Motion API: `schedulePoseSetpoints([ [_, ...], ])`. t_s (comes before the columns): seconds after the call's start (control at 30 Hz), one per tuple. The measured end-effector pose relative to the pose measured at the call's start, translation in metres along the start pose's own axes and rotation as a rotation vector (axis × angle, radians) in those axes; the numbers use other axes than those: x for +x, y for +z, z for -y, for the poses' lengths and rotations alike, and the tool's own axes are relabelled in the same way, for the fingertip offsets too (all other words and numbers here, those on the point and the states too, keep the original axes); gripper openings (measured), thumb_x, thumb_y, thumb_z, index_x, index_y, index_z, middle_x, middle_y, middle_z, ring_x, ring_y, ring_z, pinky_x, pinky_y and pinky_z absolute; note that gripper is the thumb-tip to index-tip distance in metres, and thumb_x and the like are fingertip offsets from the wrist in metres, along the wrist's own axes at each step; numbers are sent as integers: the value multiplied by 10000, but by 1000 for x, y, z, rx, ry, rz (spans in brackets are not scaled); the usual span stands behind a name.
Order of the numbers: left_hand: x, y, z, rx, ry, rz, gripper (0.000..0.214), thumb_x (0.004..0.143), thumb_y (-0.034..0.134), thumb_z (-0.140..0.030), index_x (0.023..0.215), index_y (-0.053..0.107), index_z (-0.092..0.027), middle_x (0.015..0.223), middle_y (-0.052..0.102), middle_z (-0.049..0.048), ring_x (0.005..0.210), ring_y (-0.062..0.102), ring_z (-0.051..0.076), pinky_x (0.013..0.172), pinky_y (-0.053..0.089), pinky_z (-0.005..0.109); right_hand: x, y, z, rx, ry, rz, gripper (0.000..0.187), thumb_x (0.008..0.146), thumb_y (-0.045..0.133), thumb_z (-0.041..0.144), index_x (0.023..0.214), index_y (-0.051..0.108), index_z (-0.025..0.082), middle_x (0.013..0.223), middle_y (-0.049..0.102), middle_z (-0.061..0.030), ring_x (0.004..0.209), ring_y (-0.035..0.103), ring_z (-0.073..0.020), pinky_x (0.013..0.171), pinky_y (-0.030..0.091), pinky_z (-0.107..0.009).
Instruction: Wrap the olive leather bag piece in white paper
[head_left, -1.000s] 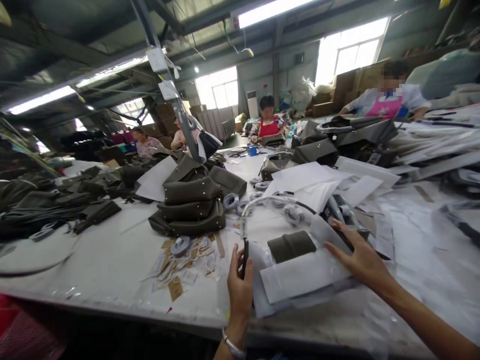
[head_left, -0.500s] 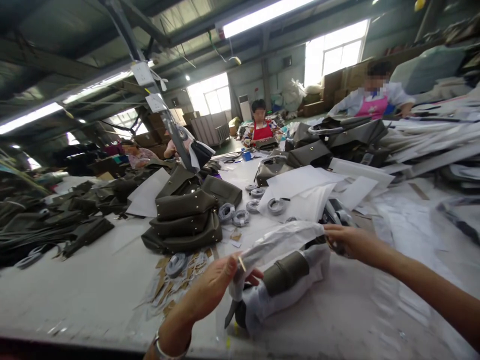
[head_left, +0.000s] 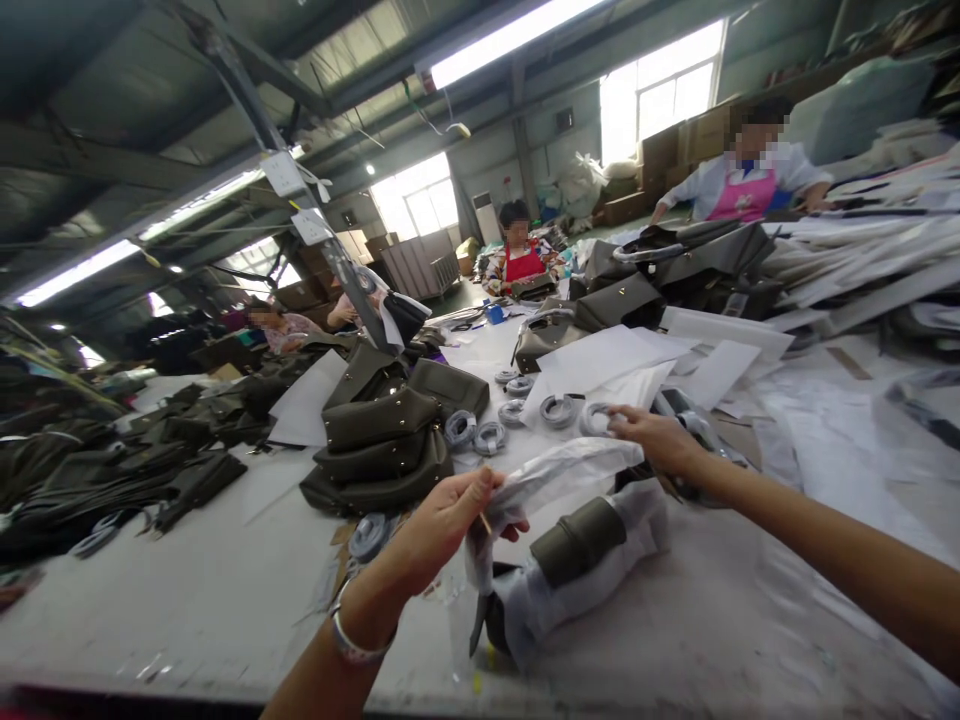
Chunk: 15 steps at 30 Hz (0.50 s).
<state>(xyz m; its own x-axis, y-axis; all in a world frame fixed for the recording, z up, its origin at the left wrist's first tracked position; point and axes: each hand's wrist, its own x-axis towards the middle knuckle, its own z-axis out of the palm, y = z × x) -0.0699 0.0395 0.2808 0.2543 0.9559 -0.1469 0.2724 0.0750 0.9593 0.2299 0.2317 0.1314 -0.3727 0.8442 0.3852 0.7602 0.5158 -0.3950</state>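
Note:
An olive-green handbag lies on the white table, partly wrapped in white paper and clear plastic film. My left hand pinches the film's left end, just above the bag. My right hand is closed on the film's right end, so the film is stretched between both hands above the bag. A bracelet sits on my left wrist.
A stack of olive handbags stands left of centre, with grey wrapped coils beside it. White sheets and more bags cover the far right. Dark bag parts pile at the left. Several other people work farther back.
Both hands left the flat-lying wrapped bag, took the film's ends and raised it. My left hand rose from the table edge; my right moved up and left.

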Motion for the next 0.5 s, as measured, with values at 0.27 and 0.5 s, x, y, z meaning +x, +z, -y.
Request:
schedulePoseSetpoints([
  [0.27, 7, 3, 2, -67, 12, -82, 357, 794, 739, -489, 922, 727, -156, 818, 644, 8, 701, 544, 104, 666, 444, 206, -119, -89, 74, 505, 345, -454, 456, 749, 721, 584, 1040, 724, 234, 967, 719, -94, 684, 650, -228, 628, 547, -349],
  [0.5, 4, 10, 2, -63, 46, -128, 371, 806, 723, -492, 942, 751, -147, 813, 693, 12, 717, 551, 115, 635, 402, 203, -133, -44, 175, 1186, 412, 163, 430, 780, 728, 560, 1039, 745, 217, 764, 712, -25, 627, 624, -177, 585, 510, -295],
])
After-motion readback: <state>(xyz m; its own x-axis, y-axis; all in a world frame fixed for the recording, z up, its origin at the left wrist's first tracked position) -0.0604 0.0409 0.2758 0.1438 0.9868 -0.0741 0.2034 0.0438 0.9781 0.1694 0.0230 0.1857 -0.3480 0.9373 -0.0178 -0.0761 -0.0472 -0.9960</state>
